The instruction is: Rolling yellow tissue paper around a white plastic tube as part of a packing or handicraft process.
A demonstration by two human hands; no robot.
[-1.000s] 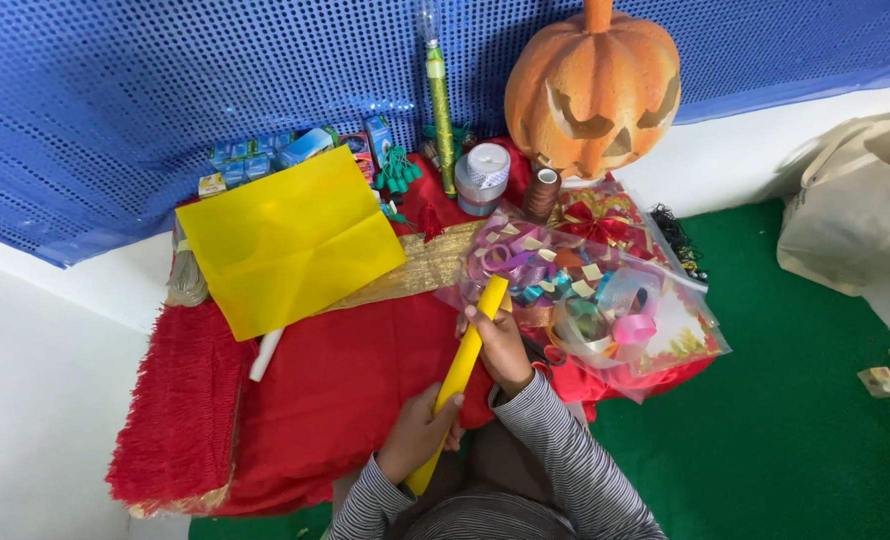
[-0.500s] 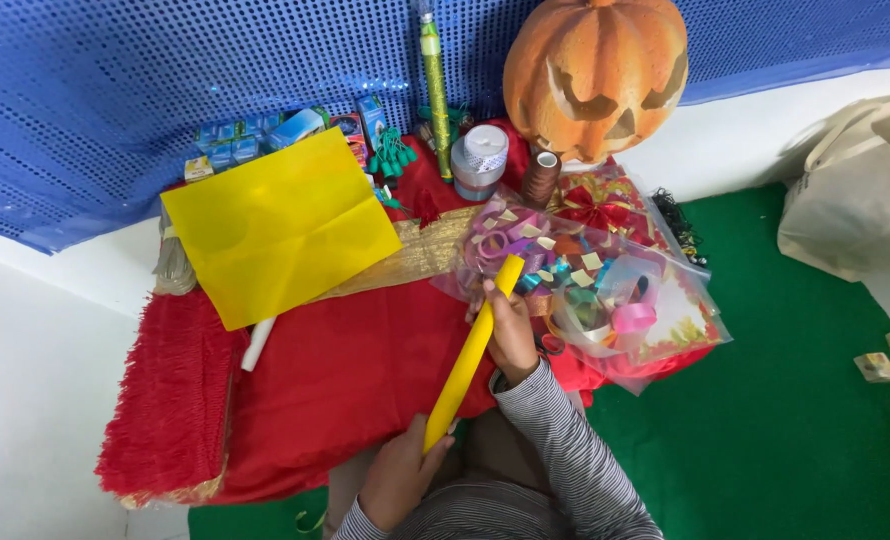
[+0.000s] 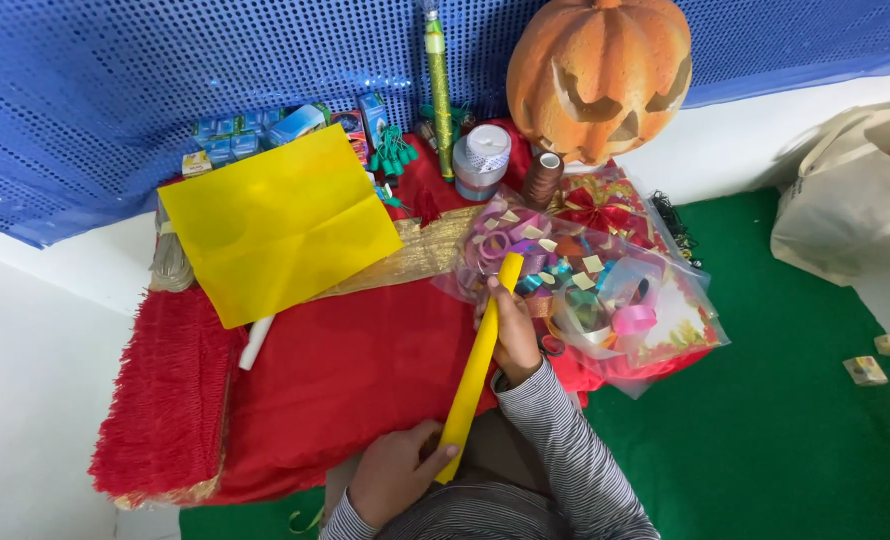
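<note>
Gripped at both ends, yellow paper roll (image 3: 480, 365): left hand (image 3: 393, 480) closed on lower end, right hand (image 3: 515, 335) apparently wrapped near top, slanting over red cloth (image 3: 335, 370); roll tilted steeper than a second ago, rolling apparently near-tight.

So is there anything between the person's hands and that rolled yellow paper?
No. Both hands are already on the yellow roll: the left hand grips its lower end and the right hand holds it near the top, with nothing visible in between. The clear bag of ribbons lies just beside it.
</note>
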